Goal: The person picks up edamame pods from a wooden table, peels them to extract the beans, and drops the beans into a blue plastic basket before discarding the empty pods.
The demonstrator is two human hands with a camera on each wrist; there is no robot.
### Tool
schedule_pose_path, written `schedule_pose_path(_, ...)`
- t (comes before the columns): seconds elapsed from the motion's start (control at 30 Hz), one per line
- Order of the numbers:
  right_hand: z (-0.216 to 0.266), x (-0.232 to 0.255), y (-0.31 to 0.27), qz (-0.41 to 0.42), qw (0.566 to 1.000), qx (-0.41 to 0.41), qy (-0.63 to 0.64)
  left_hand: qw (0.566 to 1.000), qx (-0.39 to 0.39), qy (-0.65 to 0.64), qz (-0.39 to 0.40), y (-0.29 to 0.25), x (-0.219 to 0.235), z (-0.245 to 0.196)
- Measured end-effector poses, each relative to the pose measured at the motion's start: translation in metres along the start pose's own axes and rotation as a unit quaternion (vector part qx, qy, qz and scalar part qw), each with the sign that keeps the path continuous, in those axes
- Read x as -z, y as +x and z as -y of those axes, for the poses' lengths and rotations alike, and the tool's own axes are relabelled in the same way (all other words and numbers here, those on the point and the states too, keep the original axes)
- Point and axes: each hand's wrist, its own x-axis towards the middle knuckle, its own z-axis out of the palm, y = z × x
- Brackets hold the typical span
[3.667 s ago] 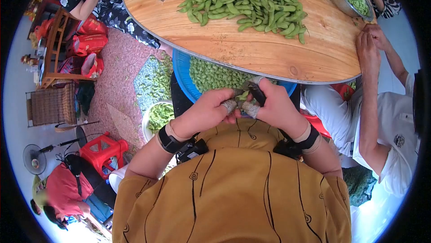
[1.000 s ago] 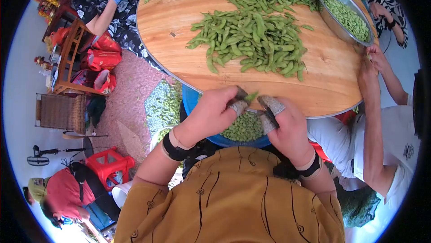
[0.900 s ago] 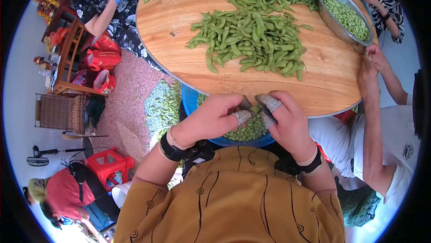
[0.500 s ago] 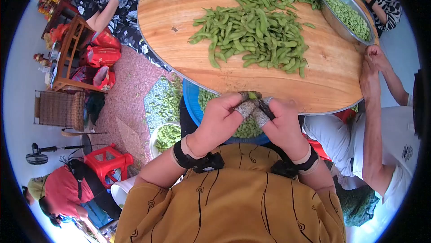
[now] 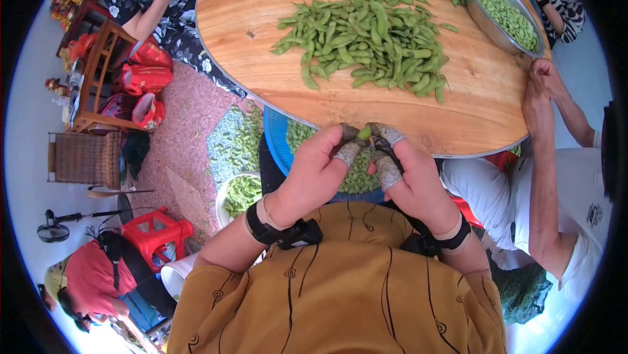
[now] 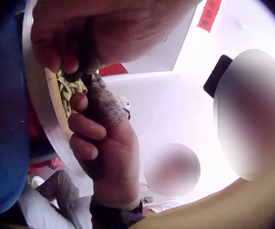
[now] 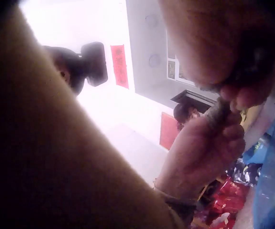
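In the head view my left hand point(image 5: 313, 169) pinches a green soybean pod point(image 5: 364, 133) between thumb and forefinger. From the other side my right hand point(image 5: 418, 181) grips the pod's end, its thumb and forefinger close against the left fingertips. Grey, dirt-stained tape wraps the fingertips of both hands. Both hands are over the near edge of the round wooden table point(image 5: 275, 86), above a blue basin point(image 5: 278, 141) of shelled beans point(image 5: 360, 174). The left wrist view shows the right hand point(image 6: 111, 152) with its other fingers curled; in the right wrist view the pod is hidden.
A heap of soybean pods point(image 5: 366, 43) lies on the table, with more behind. A metal bowl point(image 5: 538, 50) of shelled beans stands at the right, near another person's hands point(image 5: 543, 89). A white bucket point(image 5: 222, 200) of pods and a red stool point(image 5: 157, 236) stand at the left.
One second ago the left hand held the pod apart from the right; since then the hands have come together at it. Over the last half second they have shifted slightly up toward the table edge.
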Motion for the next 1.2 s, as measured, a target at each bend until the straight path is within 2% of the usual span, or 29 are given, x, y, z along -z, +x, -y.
schedule_pose_path(0.07, 0.002, 0.0, -0.001, 0.004, 1.0, -0.013, 0.027, 0.995, -0.044, 0.085, 0.011, 0.0, 0.004, 0.004)
schedule_pose_path(0.1, 0.003, 0.0, -0.001, 0.006, 0.998, -0.026, 0.055, 0.995, -0.044, 0.084, 0.01, 0.0, 0.005, 0.004)
schedule_pose_path(0.13, 0.002, 0.0, -0.001, 0.007, 0.998, -0.027, 0.055, 0.973, -0.123, 0.194, -0.014, 0.0, 0.005, 0.003)
schedule_pose_path(0.17, 0.002, 0.0, -0.001, 0.006, 0.997, -0.028, 0.065, 0.932, -0.2, 0.3, -0.038, 0.0, 0.005, 0.001)
schedule_pose_path(0.2, 0.001, -0.001, -0.001, 0.005, 0.997, -0.03, 0.075, 0.932, -0.199, 0.3, -0.038, -0.002, 0.004, 0.001)
schedule_pose_path(0.27, -0.005, -0.001, 0.001, 0.02, 0.99, -0.059, 0.126, 0.901, -0.227, 0.367, -0.046, -0.007, 0.0, -0.001)
schedule_pose_path(0.33, -0.007, 0.002, 0.001, 0.034, 0.98, -0.088, 0.176, 0.917, -0.227, 0.325, -0.038, -0.004, 0.003, 0.006)
schedule_pose_path(0.4, -0.004, 0.005, -0.001, 0.091, 0.924, -0.182, 0.324, 0.932, -0.224, 0.281, -0.031, -0.004, 0.007, 0.008)
schedule_pose_path(0.43, -0.006, 0.004, -0.003, 0.091, 0.924, -0.184, 0.323, 0.996, -0.042, 0.077, 0.031, -0.006, 0.011, 0.004)
schedule_pose_path(0.47, -0.007, 0.003, -0.004, 0.104, 0.925, -0.179, 0.319, 0.976, 0.143, -0.134, 0.09, -0.008, 0.013, 0.002)
schedule_pose_path(0.5, -0.009, 0.0, -0.004, 0.117, 0.926, -0.175, 0.314, 0.942, 0.165, -0.276, 0.101, -0.01, 0.011, 0.005)
schedule_pose_path(0.53, -0.015, -0.005, -0.004, 0.118, 0.926, -0.175, 0.313, 0.942, 0.165, -0.276, 0.099, -0.012, 0.013, 0.01)
schedule_pose_path(0.57, -0.024, -0.013, -0.003, 0.039, 0.993, 0.014, 0.112, 0.876, 0.223, -0.411, 0.119, -0.012, 0.017, 0.016)
schedule_pose_path(0.6, -0.029, -0.018, -0.002, -0.043, 0.974, 0.202, -0.098, 0.788, 0.275, -0.534, 0.136, -0.013, 0.019, 0.02)
schedule_pose_path(0.67, -0.029, -0.017, -0.003, -0.035, 0.971, 0.198, -0.131, 0.797, 0.273, -0.525, 0.124, -0.014, 0.019, 0.023)
schedule_pose_path(0.73, -0.029, -0.017, -0.005, -0.007, 0.99, 0.1, -0.094, 0.805, 0.269, -0.517, 0.109, -0.015, 0.02, 0.027)
schedule_pose_path(0.77, -0.033, -0.018, -0.005, -0.005, 0.991, 0.1, -0.094, 0.82, 0.258, -0.499, 0.111, -0.015, 0.021, 0.03)
schedule_pose_path(0.83, -0.042, -0.022, -0.004, 0.016, 0.99, 0.047, 0.132, 0.834, 0.245, -0.482, 0.111, -0.015, 0.023, 0.031)
schedule_pose_path(0.87, -0.041, -0.021, -0.004, 0.017, 0.99, 0.046, 0.132, 0.859, 0.236, -0.439, 0.119, -0.015, 0.024, 0.028)
schedule_pose_path(0.9, -0.033, -0.018, -0.003, 0.028, 0.987, -0.009, 0.157, 0.882, 0.226, -0.394, 0.128, -0.015, 0.024, 0.026)
schedule_pose_path(0.93, -0.027, -0.016, -0.002, 0.039, 0.981, -0.065, 0.181, 0.882, 0.226, -0.394, 0.128, -0.016, 0.025, 0.028)
schedule_pose_path(0.97, -0.023, -0.013, -0.002, 0.039, 0.981, -0.065, 0.181, 0.884, 0.232, -0.383, 0.136, -0.017, 0.025, 0.032)
schedule_pose_path(1.03, -0.019, -0.009, 0.002, 0.093, 0.97, -0.153, 0.167, 0.887, 0.235, -0.372, 0.144, -0.019, 0.027, 0.032)
schedule_pose_path(1.1, -0.019, -0.009, 0.004, 0.096, 0.973, -0.119, 0.172, 0.852, 0.289, -0.418, 0.127, -0.02, 0.028, 0.03)
schedule_pose_path(1.13, -0.018, -0.01, 0.005, 0.098, 0.975, -0.087, 0.178, 0.853, 0.285, -0.418, 0.126, -0.021, 0.03, 0.032)
schedule_pose_path(1.17, -0.018, -0.011, 0.007, 0.099, 0.983, -0.043, 0.151, 0.808, 0.293, -0.485, 0.163, -0.022, 0.032, 0.037)
schedule_pose_path(1.2, -0.021, -0.012, 0.008, 0.1, 0.983, -0.04, 0.15, 0.756, 0.299, -0.548, 0.199, -0.023, 0.033, 0.039)
